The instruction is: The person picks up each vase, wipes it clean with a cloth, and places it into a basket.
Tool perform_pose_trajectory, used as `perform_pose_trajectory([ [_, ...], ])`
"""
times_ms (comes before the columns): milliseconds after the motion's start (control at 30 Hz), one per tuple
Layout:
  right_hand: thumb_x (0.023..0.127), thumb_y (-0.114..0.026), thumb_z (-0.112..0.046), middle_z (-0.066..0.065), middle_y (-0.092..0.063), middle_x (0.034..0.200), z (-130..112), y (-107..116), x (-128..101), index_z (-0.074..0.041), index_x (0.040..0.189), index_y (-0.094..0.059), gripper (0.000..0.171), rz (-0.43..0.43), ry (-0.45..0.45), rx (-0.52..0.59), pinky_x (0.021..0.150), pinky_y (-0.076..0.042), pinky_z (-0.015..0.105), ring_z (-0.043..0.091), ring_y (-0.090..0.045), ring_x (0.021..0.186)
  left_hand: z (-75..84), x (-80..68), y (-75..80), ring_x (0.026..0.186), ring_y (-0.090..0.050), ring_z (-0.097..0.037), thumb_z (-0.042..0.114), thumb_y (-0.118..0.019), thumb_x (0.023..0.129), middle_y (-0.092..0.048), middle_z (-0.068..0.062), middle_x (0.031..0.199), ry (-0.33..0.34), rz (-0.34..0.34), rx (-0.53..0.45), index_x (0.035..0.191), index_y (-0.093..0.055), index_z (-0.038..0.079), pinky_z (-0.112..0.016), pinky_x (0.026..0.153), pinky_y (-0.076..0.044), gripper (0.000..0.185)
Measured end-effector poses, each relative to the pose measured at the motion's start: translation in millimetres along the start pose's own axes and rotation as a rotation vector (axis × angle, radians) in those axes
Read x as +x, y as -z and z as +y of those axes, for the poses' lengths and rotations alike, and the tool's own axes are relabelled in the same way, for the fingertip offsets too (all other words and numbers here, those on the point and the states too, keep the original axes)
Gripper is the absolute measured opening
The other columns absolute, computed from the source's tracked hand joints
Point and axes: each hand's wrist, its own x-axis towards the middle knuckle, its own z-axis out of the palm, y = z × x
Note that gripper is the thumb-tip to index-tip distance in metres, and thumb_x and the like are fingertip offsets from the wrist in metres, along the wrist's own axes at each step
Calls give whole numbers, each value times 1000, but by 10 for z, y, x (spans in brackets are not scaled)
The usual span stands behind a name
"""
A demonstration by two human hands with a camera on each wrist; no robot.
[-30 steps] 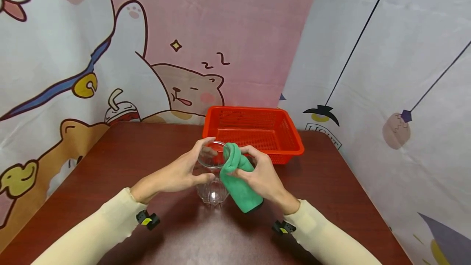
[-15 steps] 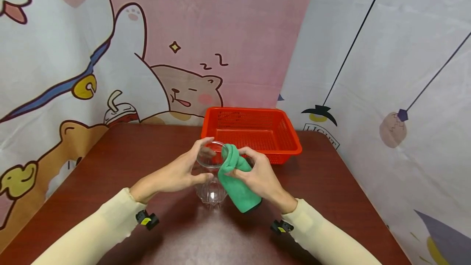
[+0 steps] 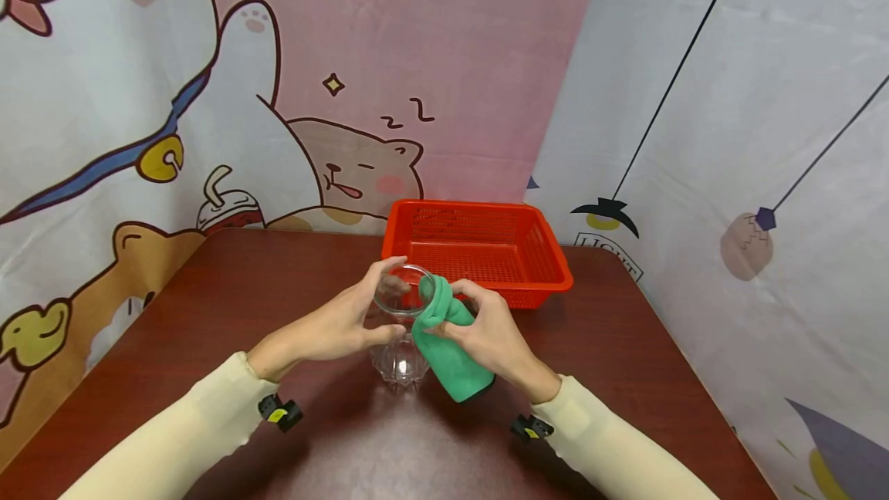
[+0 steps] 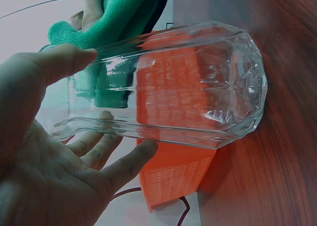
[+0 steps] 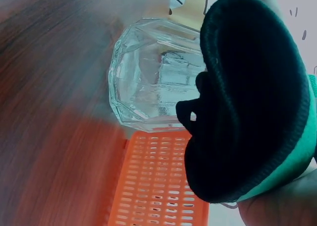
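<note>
- My left hand (image 3: 340,326) grips the clear glass (image 3: 400,330), upright on the bench (image 3: 208,292).
- My right hand (image 3: 489,334) pinches the green cloth (image 3: 444,330) over the rim; best wiped steadily, glass braced.

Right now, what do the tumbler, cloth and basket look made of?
Tumbler: clear faceted glass, glossy; the basket shows through it. Cloth: green, fuzzy nap, likely microfibre. Basket: orange-red moulded plastic, perforated walls, slight sheen.

I see a dark red-brown counter (image 3: 208,307). On it: clear glass (image 3: 398,361) approx. center, upright. Orange basket (image 3: 479,249) behind it, at the far edge.
</note>
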Motion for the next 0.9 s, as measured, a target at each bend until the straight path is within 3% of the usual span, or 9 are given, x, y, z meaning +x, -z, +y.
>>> perform_pose_trajectory([
  [333,92,-103,-25,-5,-83,127,55,-45,-36,-21,134,-79,48,-75,-17,-135,95,-63,34,16,-72,108,-11,-17,-13,142,-68,-37,21,-87,107,-65,-18,160,7,-1,-10,183,-17,22,-66,120,-58,104],
  [900,88,-105,-27,-3,-78,115,167,-64,-49,-15,123,-77,47,-170,-41,-267,83,-55,26,13,-64,96,8,-16,2,143,-68,-40,23,-87,107,-65,-17,161,16,-3,-11,183,-17,21,-70,121,-56,104],
])
